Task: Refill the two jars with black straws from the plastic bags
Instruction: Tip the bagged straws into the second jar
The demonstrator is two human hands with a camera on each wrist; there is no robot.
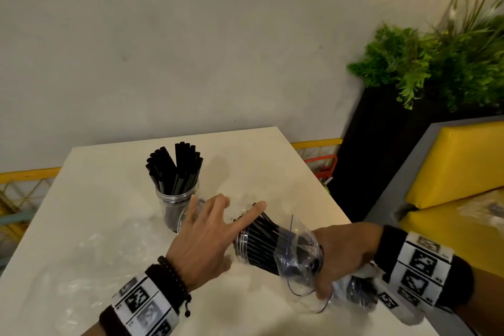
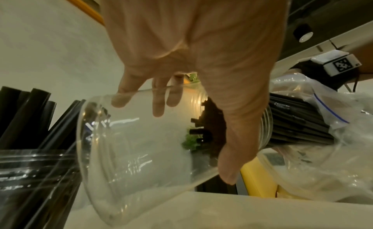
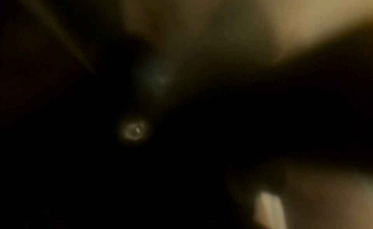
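A clear jar (image 1: pixel 174 199) stands upright on the white table (image 1: pixel 109 177), packed with black straws (image 1: pixel 174 169). My left hand (image 1: pixel 208 229) holds a second clear jar (image 2: pixel 131 144) tilted on its side, thumb on the near wall and fingers across the far wall. A bundle of black straws (image 1: pixel 259 245) inside a clear plastic bag (image 1: pixel 297 256) reaches into that jar's threaded mouth; the straw tips (image 2: pixel 203 130) show inside the glass. My right hand (image 1: pixel 343 251) grips the bag's rear end near the table's front right edge. The right wrist view is dark and blurred.
A crumpled clear plastic bag (image 1: pixel 90 248) lies on the table's left side. To the right sit a yellow cushioned bench (image 1: pixel 458 166) and a black planter with green plants (image 1: pixel 436 63). A plain wall rises behind the table.
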